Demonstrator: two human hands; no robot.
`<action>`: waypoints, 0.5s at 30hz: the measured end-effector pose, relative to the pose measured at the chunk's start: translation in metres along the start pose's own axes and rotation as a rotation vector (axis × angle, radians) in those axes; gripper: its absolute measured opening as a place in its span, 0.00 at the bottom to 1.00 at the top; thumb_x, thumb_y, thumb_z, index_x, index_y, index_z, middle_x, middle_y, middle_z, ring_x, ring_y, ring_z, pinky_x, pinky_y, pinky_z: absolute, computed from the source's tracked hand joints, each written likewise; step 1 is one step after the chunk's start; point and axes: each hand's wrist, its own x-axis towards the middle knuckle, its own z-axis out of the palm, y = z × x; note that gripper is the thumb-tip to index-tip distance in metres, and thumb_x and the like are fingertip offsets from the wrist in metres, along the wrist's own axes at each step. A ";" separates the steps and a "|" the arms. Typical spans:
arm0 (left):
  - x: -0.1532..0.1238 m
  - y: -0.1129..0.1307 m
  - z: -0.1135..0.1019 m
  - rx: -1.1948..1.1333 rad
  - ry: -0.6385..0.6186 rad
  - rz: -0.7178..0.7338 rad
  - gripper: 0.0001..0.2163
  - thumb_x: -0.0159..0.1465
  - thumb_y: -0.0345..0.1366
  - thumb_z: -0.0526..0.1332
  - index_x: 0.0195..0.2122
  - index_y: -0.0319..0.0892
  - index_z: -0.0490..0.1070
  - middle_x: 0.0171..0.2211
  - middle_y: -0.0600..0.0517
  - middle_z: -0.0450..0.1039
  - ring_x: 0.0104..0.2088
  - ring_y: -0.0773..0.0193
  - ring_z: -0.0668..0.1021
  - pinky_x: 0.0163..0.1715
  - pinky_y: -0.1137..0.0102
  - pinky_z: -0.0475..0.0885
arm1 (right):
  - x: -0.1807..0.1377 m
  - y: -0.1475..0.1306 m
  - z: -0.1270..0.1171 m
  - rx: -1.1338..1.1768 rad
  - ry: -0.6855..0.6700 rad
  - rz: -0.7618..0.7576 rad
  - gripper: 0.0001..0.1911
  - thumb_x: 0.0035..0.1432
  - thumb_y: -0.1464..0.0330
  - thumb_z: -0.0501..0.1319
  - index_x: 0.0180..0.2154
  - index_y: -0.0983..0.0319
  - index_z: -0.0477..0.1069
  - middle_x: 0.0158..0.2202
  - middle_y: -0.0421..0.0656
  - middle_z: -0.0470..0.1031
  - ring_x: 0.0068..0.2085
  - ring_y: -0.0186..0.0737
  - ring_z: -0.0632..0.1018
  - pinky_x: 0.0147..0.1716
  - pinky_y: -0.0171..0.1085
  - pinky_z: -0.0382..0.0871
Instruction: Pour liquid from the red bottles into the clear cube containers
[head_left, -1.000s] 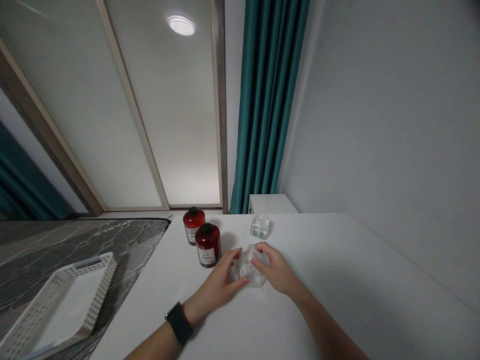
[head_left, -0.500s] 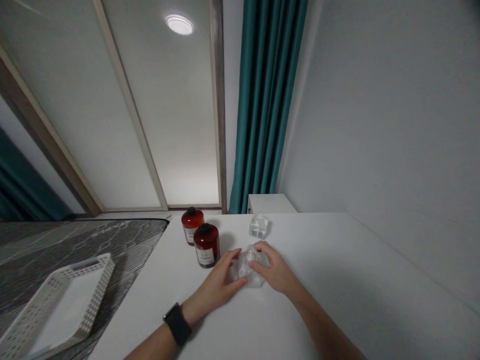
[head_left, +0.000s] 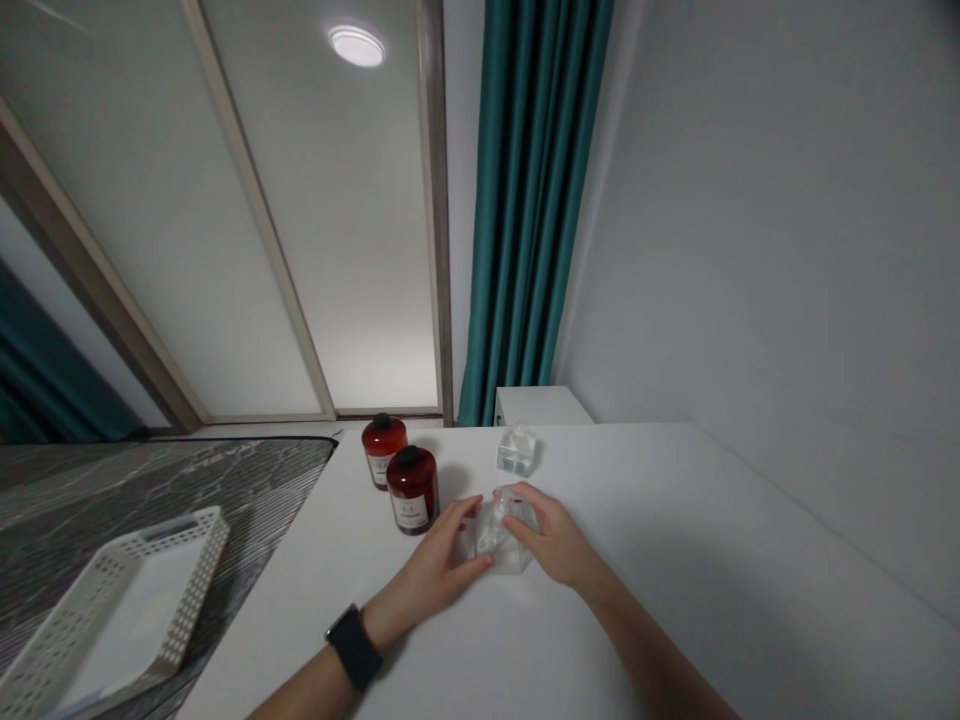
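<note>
Cupped the left side of a clear, faceted, glass-like vessel (head_left: 508, 553) in the left hand (head_left: 442, 557) and closed the right hand (head_left: 551, 533) around its rounded top (head_left: 505, 496), down on the white tabletop (head_left: 675, 580). Had a dark-red, rounded, black-capped bottle (head_left: 412, 485) and a matching red bottle (head_left: 385, 438) beyond the left hand, plus a second clear vessel (head_left: 517, 453) beyond the right.

The light is dim. Well beyond the grip, a bright oval (head_left: 356, 46) glares on the frosted panels (head_left: 360, 220), which glow paler low down. Soft shadow dulls the table (head_left: 630, 500) right of the grip; inside the grip, the clear vessel (head_left: 510, 552) looks slightly smeared. Wide-angle distortion skews the panels.
</note>
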 end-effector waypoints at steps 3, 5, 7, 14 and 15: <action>0.000 0.000 0.000 -0.004 -0.008 0.004 0.28 0.64 0.37 0.65 0.64 0.45 0.58 0.61 0.41 0.65 0.59 0.49 0.70 0.59 0.52 0.67 | 0.000 0.004 -0.001 0.024 -0.017 0.015 0.13 0.59 0.71 0.61 0.47 0.59 0.73 0.46 0.45 0.78 0.50 0.44 0.76 0.55 0.44 0.66; 0.000 0.000 0.000 -0.008 -0.011 0.002 0.28 0.64 0.37 0.65 0.64 0.45 0.58 0.61 0.41 0.65 0.59 0.49 0.70 0.60 0.51 0.67 | 0.000 0.005 0.000 0.020 -0.009 0.008 0.14 0.58 0.71 0.61 0.47 0.59 0.72 0.46 0.44 0.77 0.50 0.44 0.76 0.55 0.45 0.66; 0.000 -0.001 0.000 -0.011 -0.015 -0.006 0.29 0.64 0.37 0.65 0.64 0.45 0.57 0.61 0.41 0.64 0.60 0.48 0.69 0.60 0.51 0.66 | 0.000 0.005 0.002 -0.001 0.018 -0.004 0.17 0.56 0.71 0.62 0.49 0.59 0.71 0.47 0.44 0.75 0.50 0.44 0.75 0.55 0.44 0.66; 0.000 -0.001 0.000 -0.023 -0.010 -0.007 0.28 0.63 0.37 0.65 0.64 0.44 0.58 0.62 0.40 0.64 0.60 0.48 0.69 0.60 0.50 0.66 | -0.004 0.006 0.006 0.034 0.029 0.016 0.31 0.51 0.71 0.64 0.58 0.58 0.64 0.51 0.46 0.71 0.53 0.46 0.72 0.57 0.47 0.62; 0.000 -0.001 0.001 -0.026 -0.009 -0.006 0.28 0.63 0.37 0.65 0.64 0.44 0.58 0.61 0.40 0.64 0.60 0.48 0.69 0.60 0.50 0.66 | -0.004 0.007 0.006 0.055 0.021 0.025 0.32 0.52 0.71 0.64 0.59 0.58 0.62 0.50 0.45 0.72 0.52 0.46 0.73 0.57 0.47 0.62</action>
